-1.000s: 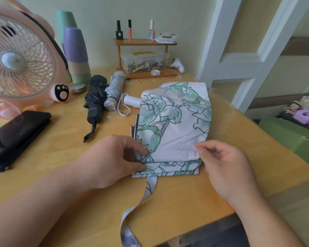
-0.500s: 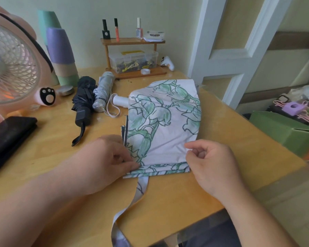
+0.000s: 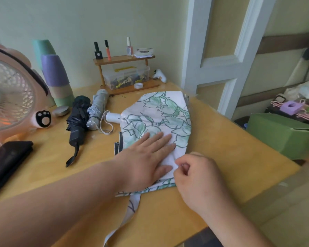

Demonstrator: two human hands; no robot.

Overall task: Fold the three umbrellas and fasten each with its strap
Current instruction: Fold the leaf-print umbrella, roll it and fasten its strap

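The floral umbrella (image 3: 161,114) lies flattened on the tabletop (image 3: 230,148), at the middle of the view. Its white cloth, printed with green leaves and flowers outlined in dark lines, is folded into a broad, layered panel. Its white handle (image 3: 112,117) sticks out at 9 o'clock, with a pale cord loop (image 3: 104,128) lying beside it. A long printed strap (image 3: 132,207) trails from the near edge toward 6 o'clock and runs off the tabletop.

The left hand (image 3: 146,157) lies flat on the cloth, fingers straight and together, pressing it down and holding nothing. The right hand (image 3: 198,177) is curled at the panel's near right corner, at 5 o'clock, with thumb and forefinger pinching the edge of the cloth.

At 10 o'clock from the floral umbrella, the black umbrella (image 3: 78,120) and the grey umbrella (image 3: 97,107) lie side by side, touching, both bundled up.

The floral umbrella's shaft and ribs are hidden under the cloth; only thin dark strips (image 3: 119,145) show at its left edge. The left hand covers the middle of the panel. The bottom of the view cuts off the strap's end, so no fastener shows. Whether the black and grey umbrellas' straps are fastened cannot be made out. The fan (image 3: 11,97) at 9 o'clock is cut off by the left border.
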